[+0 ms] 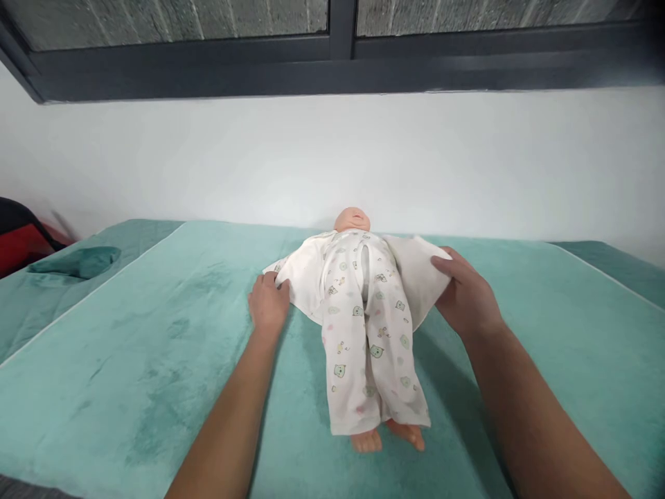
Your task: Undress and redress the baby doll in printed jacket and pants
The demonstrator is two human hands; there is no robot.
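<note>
A baby doll (353, 219) lies on its back with its head toward the wall and its bare feet (366, 441) toward me. It wears white baby pants (347, 360) printed with small animals. Beneath its body a white baby shirt (306, 267) is spread open, a plain flap out to each side. My left hand (269, 303) is closed on the edge of the left flap, close to the sheet. On the other side my right hand (465, 287) pinches the corner of the right flap between thumb and fingers, raised above the bed. The doll's arms are hidden.
A green sheet (181, 346) covers the bed, with a fold of green cloth (77, 262) at the left. Past it sits a red and black item (23, 242). Behind the bed is a white wall (233, 159), with a dark window frame (233, 69) above.
</note>
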